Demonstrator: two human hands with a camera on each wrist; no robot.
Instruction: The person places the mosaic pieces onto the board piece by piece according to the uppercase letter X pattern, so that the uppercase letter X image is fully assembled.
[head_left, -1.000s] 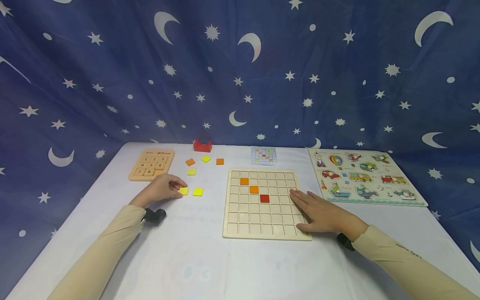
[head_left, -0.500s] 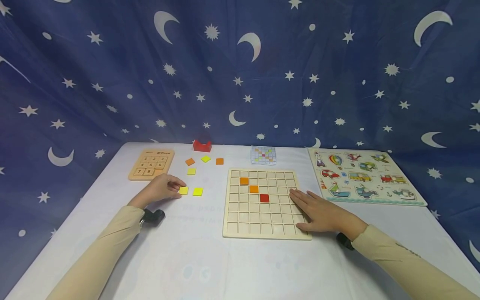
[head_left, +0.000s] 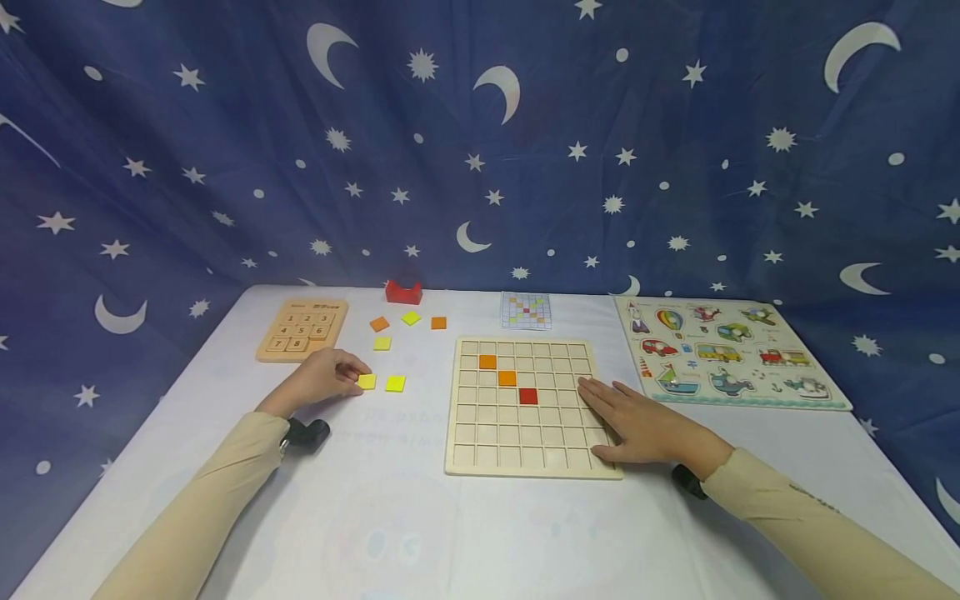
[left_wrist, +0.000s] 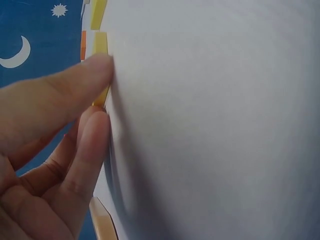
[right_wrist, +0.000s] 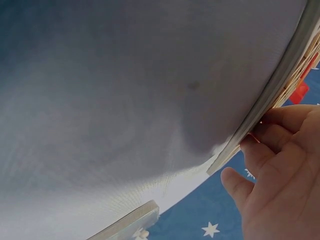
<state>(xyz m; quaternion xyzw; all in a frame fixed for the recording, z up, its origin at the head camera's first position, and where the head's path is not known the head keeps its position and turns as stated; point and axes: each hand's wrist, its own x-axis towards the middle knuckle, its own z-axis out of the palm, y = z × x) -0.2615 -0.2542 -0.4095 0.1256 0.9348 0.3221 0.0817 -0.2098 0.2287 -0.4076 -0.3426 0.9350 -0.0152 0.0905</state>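
In the head view my left hand [head_left: 318, 377] is low over the tablecloth at the left, pinching a yellow square tile [head_left: 367, 382] between thumb and fingers. The left wrist view shows the same tile [left_wrist: 101, 44] partly hidden behind a fingertip. Just right of it lies a second yellow tile [head_left: 395, 383]. My right hand [head_left: 645, 427] rests with fingers spread on the right edge of a pale wooden grid board [head_left: 510, 457]. Two orange tiles [head_left: 487, 362] and one red tile [head_left: 528, 396] sit in the board's cells along a diagonal.
Behind the left hand lie more yellow tiles [head_left: 382, 343] and orange tiles [head_left: 438, 322], with a red holder [head_left: 403, 292] beyond. A number puzzle [head_left: 303, 331] is far left. A pattern card [head_left: 526, 311] lies behind the board, a vehicle puzzle [head_left: 738, 354] to the right.
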